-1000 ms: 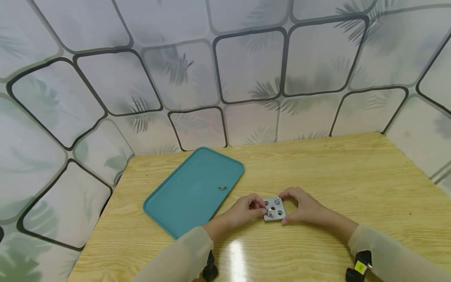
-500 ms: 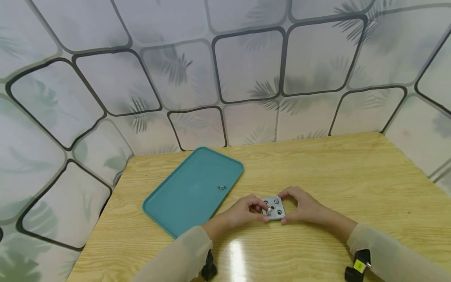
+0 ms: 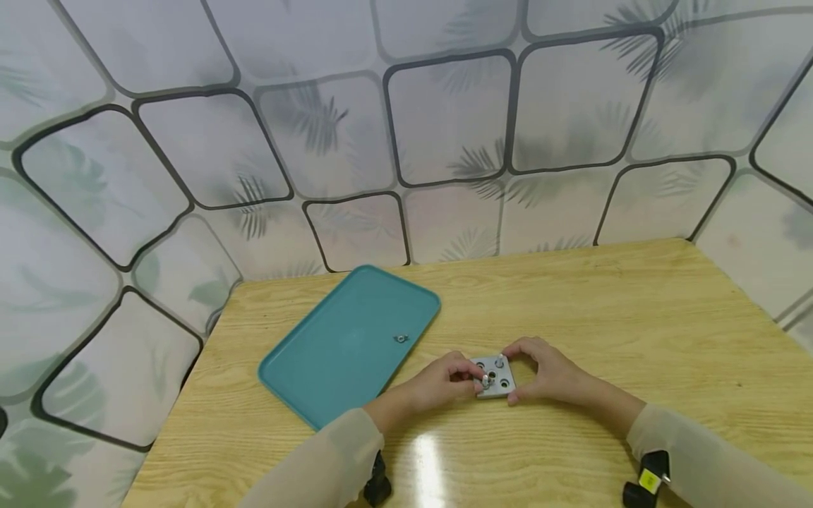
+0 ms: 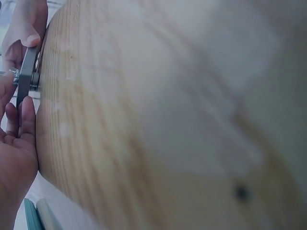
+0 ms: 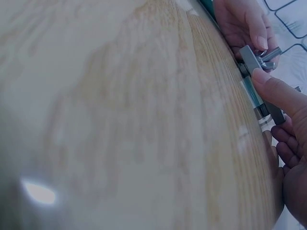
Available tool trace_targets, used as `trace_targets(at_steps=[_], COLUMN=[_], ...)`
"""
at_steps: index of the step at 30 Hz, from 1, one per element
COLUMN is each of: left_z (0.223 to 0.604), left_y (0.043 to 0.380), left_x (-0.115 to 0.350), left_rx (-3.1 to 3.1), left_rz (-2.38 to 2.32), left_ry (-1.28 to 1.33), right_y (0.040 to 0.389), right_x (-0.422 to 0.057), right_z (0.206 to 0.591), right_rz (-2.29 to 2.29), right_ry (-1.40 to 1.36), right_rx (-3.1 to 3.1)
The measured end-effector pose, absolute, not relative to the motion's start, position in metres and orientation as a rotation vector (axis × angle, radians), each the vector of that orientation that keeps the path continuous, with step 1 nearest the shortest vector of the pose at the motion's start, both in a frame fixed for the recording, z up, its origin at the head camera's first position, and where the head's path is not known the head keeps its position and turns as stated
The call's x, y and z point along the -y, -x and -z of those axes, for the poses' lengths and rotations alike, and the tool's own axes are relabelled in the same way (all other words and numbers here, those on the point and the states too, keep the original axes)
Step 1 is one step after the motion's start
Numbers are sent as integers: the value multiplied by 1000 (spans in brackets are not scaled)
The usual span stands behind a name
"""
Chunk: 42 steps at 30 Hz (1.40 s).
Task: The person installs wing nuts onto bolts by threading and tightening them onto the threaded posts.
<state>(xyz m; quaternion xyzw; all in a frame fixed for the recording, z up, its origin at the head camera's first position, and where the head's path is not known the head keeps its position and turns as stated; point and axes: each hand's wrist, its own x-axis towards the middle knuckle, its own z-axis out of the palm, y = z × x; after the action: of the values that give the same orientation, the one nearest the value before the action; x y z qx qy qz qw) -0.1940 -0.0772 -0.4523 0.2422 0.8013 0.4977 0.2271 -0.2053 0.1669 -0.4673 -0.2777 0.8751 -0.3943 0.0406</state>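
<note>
A square grey metal plate (image 3: pixel 498 391) with several holes is held just over the table, bolt heads (image 4: pixel 35 81) showing beneath it. Two bolts stick up through it. One bolt (image 5: pixel 273 53), at the plate's near left, carries a wing nut (image 5: pixel 267 64). My left hand (image 3: pixel 437 382) pinches at this wing nut with thumb and forefinger, which partly hide it in the head view. My right hand (image 3: pixel 554 372) grips the plate from the right, thumb on the near edge and forefinger at the far corner, beside the other bolt (image 3: pixel 500 362).
A teal tray (image 3: pixel 336 346) lies on the wooden table (image 3: pixel 603 303), left of the hands. On its right part rests another wing nut (image 3: pixel 401 339). A patterned curtain (image 3: pixel 451 120) hangs behind the table.
The left thumb and forefinger have shifted slightly around the wing nut, spreading over it and drawing back. The plate and the right hand stay in place.
</note>
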Motion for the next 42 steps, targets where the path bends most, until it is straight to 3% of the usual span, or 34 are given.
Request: trace_targets(at_steps=[22,42], left_z=[446,411], left_y=[196,203], left_x=[78,96], left_rx=[-2149,-2011], left_rz=[-1381,-1401], left_ry=[-567,-464], right_y=[206,207], right_x=[-169,-167], right_z=[469,470], right_rz=[1189,1196], right_ry=[862,831], right_rx=[-2698,-2670])
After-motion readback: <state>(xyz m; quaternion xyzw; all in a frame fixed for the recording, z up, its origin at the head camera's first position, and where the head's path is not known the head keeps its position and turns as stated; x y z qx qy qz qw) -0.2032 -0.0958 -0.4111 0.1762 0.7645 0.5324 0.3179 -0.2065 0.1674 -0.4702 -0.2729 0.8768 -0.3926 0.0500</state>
